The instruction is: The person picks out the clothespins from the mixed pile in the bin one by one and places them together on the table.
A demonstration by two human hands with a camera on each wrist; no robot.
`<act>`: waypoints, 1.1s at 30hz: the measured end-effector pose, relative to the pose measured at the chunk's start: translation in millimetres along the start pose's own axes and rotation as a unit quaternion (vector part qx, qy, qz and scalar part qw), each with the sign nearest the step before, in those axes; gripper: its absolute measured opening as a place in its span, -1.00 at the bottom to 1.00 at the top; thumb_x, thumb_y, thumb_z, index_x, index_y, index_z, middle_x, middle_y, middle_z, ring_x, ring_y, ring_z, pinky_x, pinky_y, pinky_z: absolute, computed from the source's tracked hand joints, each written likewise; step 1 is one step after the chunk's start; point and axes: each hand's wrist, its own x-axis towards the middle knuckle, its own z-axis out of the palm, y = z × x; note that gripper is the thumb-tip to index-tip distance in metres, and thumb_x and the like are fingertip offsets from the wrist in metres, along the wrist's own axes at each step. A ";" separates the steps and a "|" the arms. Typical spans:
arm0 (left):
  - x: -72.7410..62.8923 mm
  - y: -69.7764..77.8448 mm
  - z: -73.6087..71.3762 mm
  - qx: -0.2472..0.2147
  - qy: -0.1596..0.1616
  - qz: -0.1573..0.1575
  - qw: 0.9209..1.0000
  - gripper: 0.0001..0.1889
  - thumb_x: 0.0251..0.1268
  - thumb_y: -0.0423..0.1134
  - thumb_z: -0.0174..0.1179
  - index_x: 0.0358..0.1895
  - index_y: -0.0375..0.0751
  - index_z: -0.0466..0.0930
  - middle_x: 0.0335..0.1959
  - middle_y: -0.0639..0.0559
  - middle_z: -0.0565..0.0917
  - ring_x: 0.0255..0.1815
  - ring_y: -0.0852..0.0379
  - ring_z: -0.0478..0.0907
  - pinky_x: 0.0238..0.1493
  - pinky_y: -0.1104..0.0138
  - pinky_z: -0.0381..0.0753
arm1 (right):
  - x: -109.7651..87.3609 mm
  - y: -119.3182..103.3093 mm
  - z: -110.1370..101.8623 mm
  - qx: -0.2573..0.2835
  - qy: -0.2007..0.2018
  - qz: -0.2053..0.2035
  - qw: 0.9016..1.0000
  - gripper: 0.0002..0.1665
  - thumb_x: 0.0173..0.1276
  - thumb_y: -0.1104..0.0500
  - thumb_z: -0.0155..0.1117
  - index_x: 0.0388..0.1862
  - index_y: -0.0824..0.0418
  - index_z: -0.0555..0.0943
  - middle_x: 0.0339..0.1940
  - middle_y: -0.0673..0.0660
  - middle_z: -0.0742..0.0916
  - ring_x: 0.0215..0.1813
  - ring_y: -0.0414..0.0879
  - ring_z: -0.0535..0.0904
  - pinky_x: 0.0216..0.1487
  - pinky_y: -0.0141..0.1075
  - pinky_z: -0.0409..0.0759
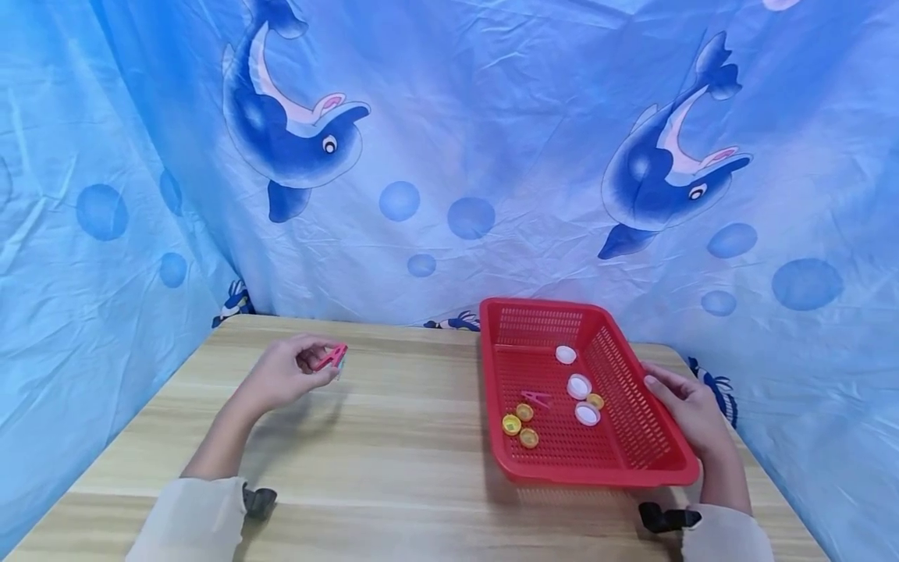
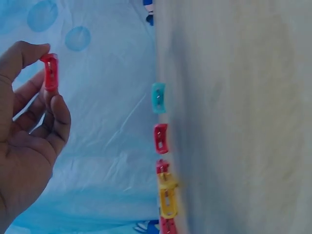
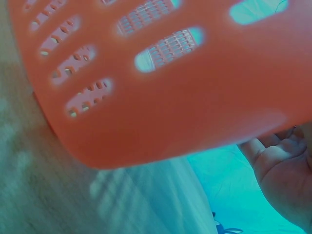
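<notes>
My left hand [image 1: 298, 367] pinches a red clothespin [image 1: 332, 357] between thumb and fingertips, above the left part of the table. A bit of teal shows right beside that clothespin. In the left wrist view, a teal clothespin [image 2: 158, 98], a red clothespin [image 2: 161, 138], a yellow clothespin [image 2: 168, 200] and more red ones form a row overlapping the table's edge. With its thumb over the right rim, my right hand [image 1: 691, 410] grips a red plastic basket [image 1: 597, 474]. The basket stands tilted, a shadow beneath it. Its wall fills much of the right wrist view.
Inside the basket lie several yellow caps [image 1: 511, 425], white round lids [image 1: 579, 385] and a pink clothespin [image 1: 537, 399]. The wooden table [image 1: 393, 453] is bounded at the back and sides by a blue dolphin-print curtain [image 1: 435, 140].
</notes>
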 end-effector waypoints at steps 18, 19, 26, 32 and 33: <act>-9.8 -13.6 -21.3 0.064 -0.053 -0.086 0.993 -0.60 0.25 -0.25 0.45 0.08 -0.42 0.68 -0.28 -0.03 0.70 -0.25 0.06 0.61 -0.21 0.22 0.63 | 0.7 -1.0 -0.3 0.004 -0.005 0.004 1.000 -0.12 0.45 -0.27 0.24 0.62 0.03 0.28 -0.02 -0.16 0.74 -0.09 -0.02 0.79 -0.14 -0.01 0.75; -10.3 -15.1 -21.2 0.070 -0.055 -0.088 0.992 -0.60 0.24 -0.25 0.46 0.07 -0.41 0.69 -0.29 -0.01 0.70 -0.26 0.07 0.61 -0.21 0.21 0.62 | 0.8 -0.9 -0.3 0.006 -0.006 0.004 1.000 -0.12 0.45 -0.27 0.23 0.62 0.03 0.28 -0.02 -0.16 0.74 -0.09 -0.02 0.79 -0.13 -0.01 0.75; -12.2 -26.0 -20.0 0.098 -0.085 -0.093 0.987 -0.57 0.20 -0.26 0.47 0.05 -0.48 0.66 -0.32 -0.02 0.71 -0.31 0.09 0.60 -0.27 0.22 0.61 | 2.2 -0.5 -0.7 0.011 -0.008 0.008 1.000 -0.13 0.45 -0.27 0.24 0.62 0.01 0.29 -0.02 -0.15 0.74 -0.09 0.00 0.79 -0.13 -0.01 0.75; -13.2 -31.3 -19.6 0.123 -0.106 -0.096 0.982 -0.60 0.18 -0.26 0.49 0.00 -0.45 0.68 -0.40 0.03 0.64 -0.38 0.11 0.51 -0.35 0.25 0.53 | 2.0 -0.7 -0.3 0.012 -0.009 0.007 1.000 -0.14 0.46 -0.26 0.23 0.62 0.02 0.29 -0.04 -0.16 0.75 -0.09 0.00 0.79 -0.14 0.00 0.75; -13.5 -31.7 -19.8 0.126 -0.110 -0.094 0.982 -0.62 0.17 -0.26 0.49 -0.02 -0.43 0.69 -0.41 0.03 0.63 -0.39 0.11 0.50 -0.35 0.25 0.52 | 2.0 -0.7 -0.3 0.012 -0.009 0.006 1.000 -0.14 0.46 -0.26 0.23 0.62 0.02 0.29 -0.04 -0.15 0.75 -0.09 0.01 0.79 -0.14 -0.01 0.75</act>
